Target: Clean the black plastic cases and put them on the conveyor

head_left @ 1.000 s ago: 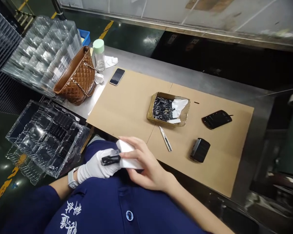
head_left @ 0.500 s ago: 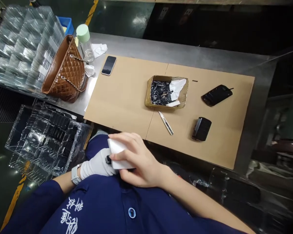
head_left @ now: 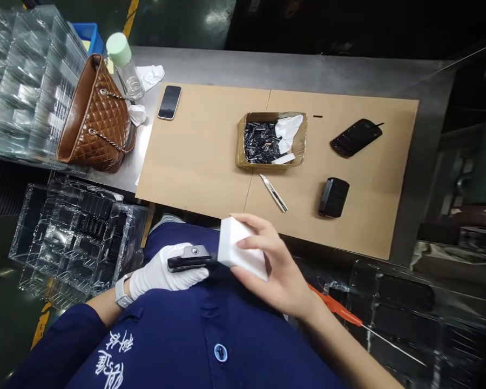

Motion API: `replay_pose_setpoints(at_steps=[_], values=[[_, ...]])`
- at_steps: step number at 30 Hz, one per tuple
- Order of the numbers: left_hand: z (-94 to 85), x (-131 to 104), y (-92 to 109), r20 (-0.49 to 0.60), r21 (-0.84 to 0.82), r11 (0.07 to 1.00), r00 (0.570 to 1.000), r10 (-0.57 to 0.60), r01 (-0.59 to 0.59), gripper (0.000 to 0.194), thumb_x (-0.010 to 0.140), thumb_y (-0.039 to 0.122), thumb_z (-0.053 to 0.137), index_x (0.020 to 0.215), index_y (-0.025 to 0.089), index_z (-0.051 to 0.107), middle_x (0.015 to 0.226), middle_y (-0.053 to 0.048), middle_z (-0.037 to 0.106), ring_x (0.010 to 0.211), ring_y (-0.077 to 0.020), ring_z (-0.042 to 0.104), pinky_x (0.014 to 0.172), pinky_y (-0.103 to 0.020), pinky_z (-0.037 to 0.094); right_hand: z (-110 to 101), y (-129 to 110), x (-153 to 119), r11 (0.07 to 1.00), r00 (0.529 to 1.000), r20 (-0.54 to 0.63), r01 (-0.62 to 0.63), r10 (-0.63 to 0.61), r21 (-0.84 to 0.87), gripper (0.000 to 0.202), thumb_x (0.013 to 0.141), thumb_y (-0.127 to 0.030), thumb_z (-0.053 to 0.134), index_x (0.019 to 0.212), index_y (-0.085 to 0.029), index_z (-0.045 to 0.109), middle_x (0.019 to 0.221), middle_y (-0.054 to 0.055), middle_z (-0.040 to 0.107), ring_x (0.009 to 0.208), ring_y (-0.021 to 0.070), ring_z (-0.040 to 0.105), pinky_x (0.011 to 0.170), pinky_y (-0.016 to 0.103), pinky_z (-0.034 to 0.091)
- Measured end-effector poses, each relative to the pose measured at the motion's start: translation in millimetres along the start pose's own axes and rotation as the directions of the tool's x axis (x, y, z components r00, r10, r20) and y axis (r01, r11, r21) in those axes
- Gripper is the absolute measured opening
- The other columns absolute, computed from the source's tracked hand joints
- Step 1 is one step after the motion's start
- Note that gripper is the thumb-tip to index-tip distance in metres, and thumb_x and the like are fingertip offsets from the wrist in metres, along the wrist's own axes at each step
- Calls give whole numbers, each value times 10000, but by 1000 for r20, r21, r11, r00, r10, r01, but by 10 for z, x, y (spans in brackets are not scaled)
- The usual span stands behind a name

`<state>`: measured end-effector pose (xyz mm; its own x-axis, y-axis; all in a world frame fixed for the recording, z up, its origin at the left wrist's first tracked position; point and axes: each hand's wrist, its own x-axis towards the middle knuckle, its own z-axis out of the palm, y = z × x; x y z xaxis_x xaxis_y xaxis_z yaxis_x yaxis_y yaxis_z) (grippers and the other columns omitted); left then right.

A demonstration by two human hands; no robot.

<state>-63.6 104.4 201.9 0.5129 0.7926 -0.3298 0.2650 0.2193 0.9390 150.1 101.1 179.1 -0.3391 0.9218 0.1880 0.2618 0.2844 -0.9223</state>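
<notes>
Head view: bare fingertips (head_left: 243, 241) of the right hand (head_left: 247, 246) are clamped on a white block (head_left: 237, 229), thumb on the near edge, other fingers over the top. Gloved left hand (head_left: 176, 265) is closed around a black part (head_left: 189, 261), small grey mount with a round hole on top. Both in front of the shirt, off the table — block's end right by the part's tip, can't tell if touching.

Handling, my guess: block is light, foam-like, dents easily — hold by the long sides, light pinch. Part looks stiff, hard plastic, fairly light; smooth faces could slip in a glove, so grip the body edges and leave the mount free.

Surface: cardboard sheet (head_left: 202, 146) on a metal table (head_left: 214, 67). On it: box (head_left: 240, 148) of small black bits and white scraps, knife (head_left: 273, 193) just below, two black items (head_left: 355, 138) right, phone (head_left: 170, 102) far left.

Room: brown bag (head_left: 99, 119) and bottle (head_left: 123, 62) at the left end, clear trays (head_left: 20, 81) beyond, dark shiny floor, orange-handled tool (head_left: 340, 309) beside the right forearm.
</notes>
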Motion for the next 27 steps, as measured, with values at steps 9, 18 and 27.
replay_pose_setpoints(at_steps=[9, 18, 27], values=[[92, -28, -134, -18, -199, 976, 995, -95, 90, 215, 791, 304, 603, 877, 107, 618, 859, -90, 657, 785, -186, 617, 754, -321, 508, 203, -203, 183, 950, 986, 39, 167, -163, -263, 138, 745, -157, 628, 848, -241, 593, 1200, 104, 466, 1091, 287, 530, 839, 468, 500], [-6, -80, -195, 13, -129, 987, 996, -92, 93, 192, 798, 281, 593, 901, 122, 628, 885, -76, 656, 810, -191, 612, 790, -326, 510, 331, -163, 244, 977, 986, 62, 164, -157, -139, 119, 759, -139, 595, 836, -221, 558, 1174, 116, 473, 1095, 259, 531, 861, 438, 493], [-155, -97, -322, 104, -49, 993, 989, -102, 107, 131, 765, 242, 636, 859, 151, 630, 772, -24, 601, 815, -184, 588, 771, -289, 498, 467, -301, 482, 960, 947, 236, 251, -217, -122, 47, 754, -158, 590, 780, -194, 607, 1144, 139, 516, 1094, 242, 521, 884, 419, 475]])
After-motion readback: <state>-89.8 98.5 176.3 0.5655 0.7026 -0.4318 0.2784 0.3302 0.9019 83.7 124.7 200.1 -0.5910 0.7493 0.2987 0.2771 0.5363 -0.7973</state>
